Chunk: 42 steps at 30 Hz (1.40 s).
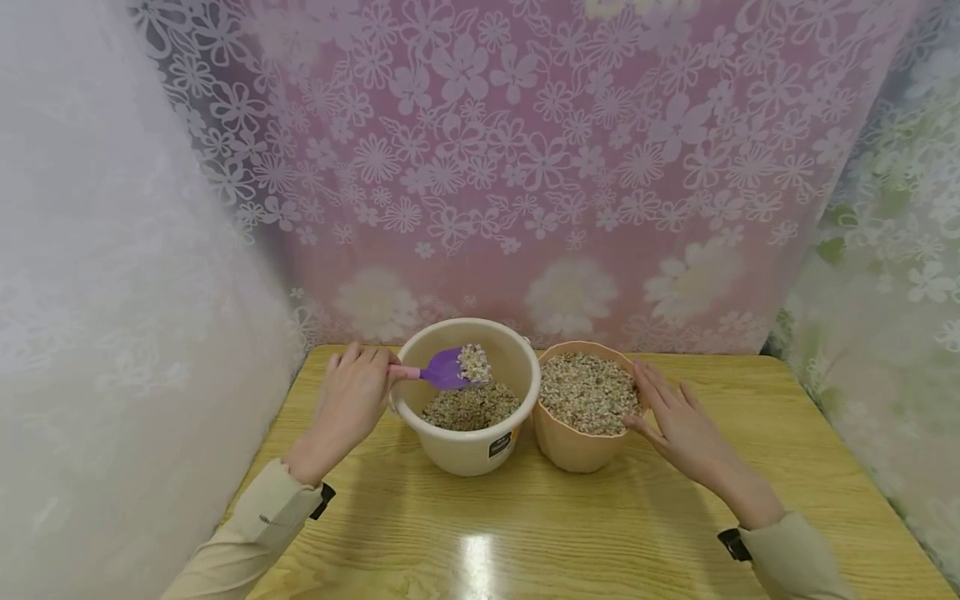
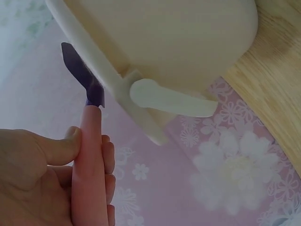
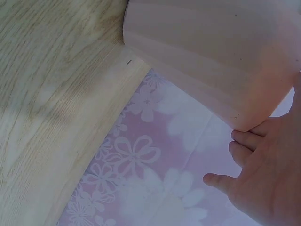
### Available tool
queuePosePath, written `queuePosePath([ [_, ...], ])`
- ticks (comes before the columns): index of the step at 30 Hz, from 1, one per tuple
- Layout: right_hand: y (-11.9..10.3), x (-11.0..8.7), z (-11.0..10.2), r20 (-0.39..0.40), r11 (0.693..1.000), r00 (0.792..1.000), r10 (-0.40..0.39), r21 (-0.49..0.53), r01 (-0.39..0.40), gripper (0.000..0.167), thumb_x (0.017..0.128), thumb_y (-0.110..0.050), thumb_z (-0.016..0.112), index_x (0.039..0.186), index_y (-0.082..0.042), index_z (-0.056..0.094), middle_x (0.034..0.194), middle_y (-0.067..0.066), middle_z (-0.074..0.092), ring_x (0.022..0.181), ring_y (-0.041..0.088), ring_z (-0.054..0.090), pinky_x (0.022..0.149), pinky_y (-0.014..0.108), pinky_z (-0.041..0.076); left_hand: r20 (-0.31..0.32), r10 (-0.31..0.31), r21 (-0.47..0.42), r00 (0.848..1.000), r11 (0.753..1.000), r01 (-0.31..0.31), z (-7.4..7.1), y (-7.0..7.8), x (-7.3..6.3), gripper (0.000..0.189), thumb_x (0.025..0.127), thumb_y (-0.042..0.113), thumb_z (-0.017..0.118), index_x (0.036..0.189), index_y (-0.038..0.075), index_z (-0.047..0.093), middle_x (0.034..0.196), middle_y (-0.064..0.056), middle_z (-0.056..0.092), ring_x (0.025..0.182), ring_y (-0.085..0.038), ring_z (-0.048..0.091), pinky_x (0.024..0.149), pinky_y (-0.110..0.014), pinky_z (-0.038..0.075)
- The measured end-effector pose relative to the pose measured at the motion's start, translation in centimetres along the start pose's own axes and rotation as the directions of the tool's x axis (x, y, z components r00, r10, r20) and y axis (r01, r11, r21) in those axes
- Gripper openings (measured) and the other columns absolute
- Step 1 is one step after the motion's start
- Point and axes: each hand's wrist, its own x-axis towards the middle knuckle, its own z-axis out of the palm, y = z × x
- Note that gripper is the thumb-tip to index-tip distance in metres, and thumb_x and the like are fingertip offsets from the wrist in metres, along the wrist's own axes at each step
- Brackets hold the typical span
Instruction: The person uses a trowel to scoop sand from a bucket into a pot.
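My left hand (image 1: 357, 392) grips the pink handle (image 2: 89, 165) of a small purple shovel (image 1: 442, 368). Pale grainy soil mix (image 1: 475, 364) lies on the shovel's blade, which is held over the mouth of a cream bucket (image 1: 465, 457). Darker grainy mix (image 1: 471, 407) covers the bucket's bottom. Just right of the bucket stands a peach plant pot (image 1: 577, 450), filled near its rim with pale grainy mix (image 1: 588, 393). With fingers extended, my right hand (image 1: 686, 433) rests against the pot's right side at the rim; in the right wrist view its fingertips (image 3: 242, 136) meet the pot's edge.
Both containers stand on a wood-grain table (image 1: 450, 533) near its back edge. A pink floral curtain (image 1: 480, 208) hangs behind, with pale sheeting (image 1: 112, 292) at the left and a flowered one (image 1: 900, 275) at the right. The bucket's white handle end (image 2: 174, 99) sticks out at its side.
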Motion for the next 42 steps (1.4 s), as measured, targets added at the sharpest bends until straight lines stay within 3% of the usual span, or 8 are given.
queuePosePath([
  [8,0.2,-0.1,0.0,-0.027,1.0,1.0,-0.003,-0.017,0.003,0.085,0.103,-0.044,0.056,0.163,-0.006,0.01,0.167,0.019,0.016,0.153,0.038,0.015,0.118,0.064,0.011,0.027,0.035,-0.018,0.999,0.999,-0.034,-1.0,2.0,2.4,0.022,0.103,0.027,0.06,0.101,0.008,0.07,0.095,-0.006,0.071,0.089,-0.027,0.055,0.081,-0.041,0.038],
  [19,0.4,-0.1,0.2,-0.021,1.0,1.0,0.009,-0.001,-0.009,0.085,0.103,-0.044,0.056,0.163,-0.007,0.009,0.168,0.018,0.014,0.153,0.038,0.015,0.117,0.066,0.011,0.097,0.136,0.038,0.986,0.989,-0.14,-1.1,7.0,7.4,0.022,0.104,0.027,0.058,0.102,0.008,0.068,0.099,-0.006,0.07,0.098,-0.026,0.055,0.086,-0.039,0.04],
  [22,0.4,-0.1,0.2,-0.005,1.0,1.0,0.018,0.009,-0.018,0.085,0.103,-0.045,0.055,0.163,-0.008,0.008,0.169,0.017,0.012,0.154,0.038,0.013,0.118,0.065,0.01,0.156,0.159,0.088,0.975,0.981,-0.174,-1.0,8.4,8.5,0.009,0.1,0.017,0.064,0.101,0.008,0.066,0.098,-0.005,0.068,0.096,-0.025,0.052,0.085,-0.037,0.039],
  [24,0.3,0.0,0.2,0.004,1.0,1.0,0.023,0.013,-0.023,0.085,0.103,-0.045,0.054,0.163,-0.008,0.007,0.169,0.016,0.011,0.154,0.038,0.012,0.118,0.065,0.009,0.198,0.179,0.111,0.964,0.973,-0.203,-0.9,9.3,9.0,0.02,0.092,0.017,0.075,0.108,0.007,0.066,0.102,-0.005,0.067,0.098,-0.024,0.051,0.088,-0.038,0.039],
  [28,0.2,0.1,0.2,0.005,1.0,1.0,0.026,0.014,-0.026,0.085,0.103,-0.046,0.054,0.163,-0.01,0.007,0.169,0.017,0.012,0.154,0.037,0.012,0.118,0.065,0.009,0.249,0.207,0.128,0.946,0.961,-0.245,-0.1,10.7,9.8,0.044,0.081,0.015,0.083,0.121,0.006,0.066,0.112,-0.006,0.068,0.104,-0.024,0.052,0.093,-0.038,0.041],
  [33,0.2,0.1,0.4,-0.012,1.0,1.0,0.018,0.008,-0.018,0.084,0.103,-0.043,0.056,0.163,-0.01,0.008,0.168,0.018,0.015,0.154,0.038,0.014,0.118,0.065,0.01,0.324,0.2,0.181,0.925,0.946,-0.268,1.3,12.4,11.0,0.028,0.095,0.015,0.068,0.122,0.008,0.067,0.116,-0.004,0.068,0.106,-0.022,0.051,0.093,-0.037,0.039],
  [39,0.4,0.0,0.6,-0.022,1.0,1.0,0.016,0.005,-0.016,0.084,0.103,-0.043,0.056,0.163,-0.008,0.009,0.168,0.018,0.016,0.154,0.037,0.014,0.117,0.066,0.012,0.417,0.217,0.283,0.883,0.892,-0.353,3.0,14.3,12.3,0.021,0.101,0.03,0.062,0.114,0.017,0.071,0.111,0.003,0.068,0.108,-0.019,0.048,0.093,-0.035,0.034],
  [42,0.5,-0.1,0.7,-0.021,1.0,1.0,0.012,0.01,-0.012,0.084,0.103,-0.044,0.055,0.163,-0.008,0.008,0.168,0.018,0.016,0.154,0.036,0.013,0.117,0.066,0.012,0.417,0.234,0.289,0.878,0.882,-0.372,3.5,15.0,12.6,0.022,0.102,0.039,0.058,0.105,0.022,0.072,0.105,0.005,0.069,0.104,-0.019,0.048,0.09,-0.035,0.033],
])
